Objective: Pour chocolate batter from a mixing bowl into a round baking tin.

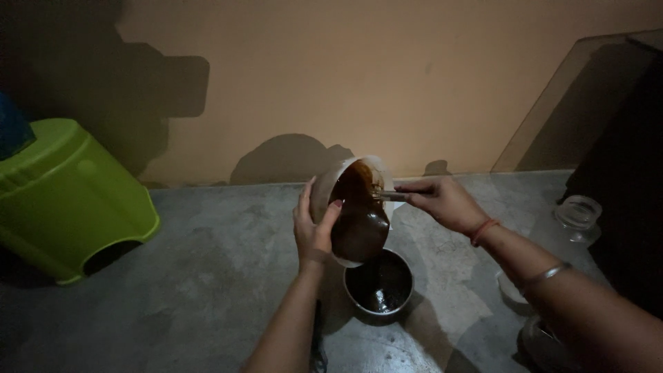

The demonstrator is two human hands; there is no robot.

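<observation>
Two hands at work: our left hand [314, 231] grips a tilted white bowl [351, 207] of dark liquid above a steel pot [379, 283] on the concrete floor [207, 276]. Our right hand [442, 202] pinches a metal utensil [390, 196] inside the bowl.

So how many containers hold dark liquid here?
2. A tilted white bowl held in the left hand, scraped by a spoon in the right hand, and a metal bowl on the floor below it. Others may sit hidden in the dark at right.
</observation>
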